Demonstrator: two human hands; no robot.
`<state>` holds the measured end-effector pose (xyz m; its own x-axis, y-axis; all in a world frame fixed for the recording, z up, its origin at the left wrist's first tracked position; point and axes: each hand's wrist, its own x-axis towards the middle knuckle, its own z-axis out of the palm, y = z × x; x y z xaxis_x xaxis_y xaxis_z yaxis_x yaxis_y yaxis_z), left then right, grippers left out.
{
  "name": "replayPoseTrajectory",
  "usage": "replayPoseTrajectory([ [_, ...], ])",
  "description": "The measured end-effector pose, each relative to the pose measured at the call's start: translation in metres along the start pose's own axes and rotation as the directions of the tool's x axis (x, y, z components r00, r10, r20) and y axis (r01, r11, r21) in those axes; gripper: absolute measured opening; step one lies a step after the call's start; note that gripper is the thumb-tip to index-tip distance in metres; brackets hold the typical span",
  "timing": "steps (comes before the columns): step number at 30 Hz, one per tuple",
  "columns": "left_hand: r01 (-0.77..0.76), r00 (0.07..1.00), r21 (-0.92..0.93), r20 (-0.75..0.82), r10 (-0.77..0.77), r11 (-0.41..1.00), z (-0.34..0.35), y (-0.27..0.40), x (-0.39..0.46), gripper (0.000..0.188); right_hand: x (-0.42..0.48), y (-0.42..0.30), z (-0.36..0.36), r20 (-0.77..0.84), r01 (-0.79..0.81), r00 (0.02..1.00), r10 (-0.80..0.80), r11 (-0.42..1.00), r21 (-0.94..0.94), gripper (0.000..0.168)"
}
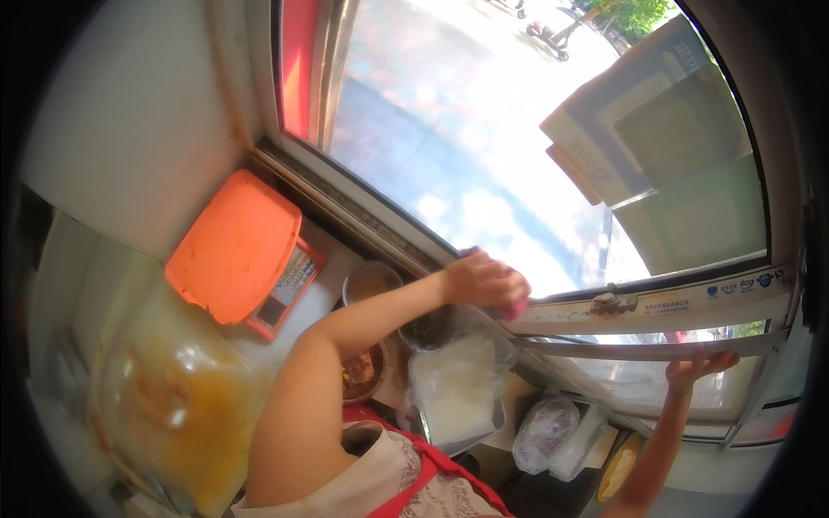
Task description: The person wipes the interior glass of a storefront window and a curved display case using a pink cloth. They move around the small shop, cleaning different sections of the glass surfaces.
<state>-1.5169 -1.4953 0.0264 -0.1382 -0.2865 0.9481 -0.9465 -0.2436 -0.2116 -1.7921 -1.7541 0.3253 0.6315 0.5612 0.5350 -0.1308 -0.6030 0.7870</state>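
Note:
My left hand [489,280] is closed around a crumpled pink-red cloth [516,308], part of which shows below the fingers. It is at the lower corner of the window opening, where the sill [382,207] meets the sash frame [673,307]. That frame carries a latch [612,302] and printed writing. On the right, my right hand [699,368] touches the metal rail [647,350] of the sliding window. Its fingers are stretched out and apart, and no loose object shows in it.
An orange weighing scale [236,249] stands by the left wall. Below my left forearm are a metal bowl [372,283], a dark-filled bowl [427,329] and a brown-red bowl [366,375]. A plastic-covered tray [456,395] and plastic bags [547,427] lie nearer the right. Cardboard boxes [631,123] show behind the glass.

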Motion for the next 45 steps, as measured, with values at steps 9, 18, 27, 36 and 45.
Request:
replayPoseTrajectory([
  [9,0.582,0.795,0.264,0.015,-0.607,0.769,-0.090,-0.175,-0.049,0.019,-0.004,0.005,-0.009,0.034,0.044,0.998,-0.044,0.999,-0.025,0.061],
  [18,0.596,0.715,-0.096,-0.388,-0.581,0.797,-0.019,-0.044,0.047,0.024,-0.002,0.006,0.001,0.024,0.032,0.999,-0.032,0.999,0.003,0.062],
  [27,0.486,0.866,-0.162,-0.045,-0.499,0.859,-0.079,-0.177,0.031,0.011,-0.012,0.010,-0.006,0.040,0.013,0.999,-0.013,1.000,0.006,0.064],
  [36,0.909,0.341,0.011,-0.596,-0.727,0.417,-0.109,-0.258,-0.070,0.036,-0.008,0.008,-0.010,0.074,0.033,0.997,-0.034,0.999,0.014,0.063],
  [45,0.892,0.261,-0.292,-0.291,-0.921,0.345,0.001,0.004,-0.021,0.053,-0.003,0.001,-0.006,0.042,0.005,0.999,-0.005,1.000,-0.013,0.068],
])
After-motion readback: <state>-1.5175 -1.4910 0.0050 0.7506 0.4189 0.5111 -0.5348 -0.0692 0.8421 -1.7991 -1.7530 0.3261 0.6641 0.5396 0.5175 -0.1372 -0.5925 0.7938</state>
